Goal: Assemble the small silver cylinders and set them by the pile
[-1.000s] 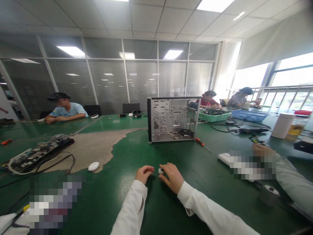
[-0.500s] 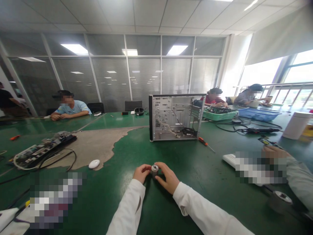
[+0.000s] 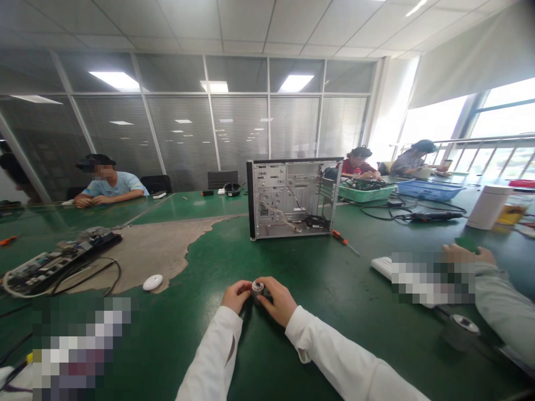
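Note:
A small grey cylinder (image 3: 258,288) with a pale rim and a dark centre stands upright at the near middle of the green table (image 3: 225,340). My left hand (image 3: 237,295) pinches it from the left with the fingertips. On its other side my right hand (image 3: 278,299) curves round it, index finger at the top and thumb in front. Beyond my hands is an open computer case (image 3: 292,200), its inside and cables showing. An orange screwdriver (image 3: 340,238) lies by the case's right corner.
A round white lid (image 3: 152,283) and a circuit assembly (image 3: 71,256) with cables lie left. Right are a co-worker's hands (image 3: 468,253), a larger cylinder (image 3: 461,332), a white cup (image 3: 489,207), and green (image 3: 365,192) and blue baskets (image 3: 430,190). Other people sit across the table.
The view has shifted slightly, so most things sit further left. My hands keep hold of the cylinder. The co-worker's hands have turned the board they hold, now showing green.

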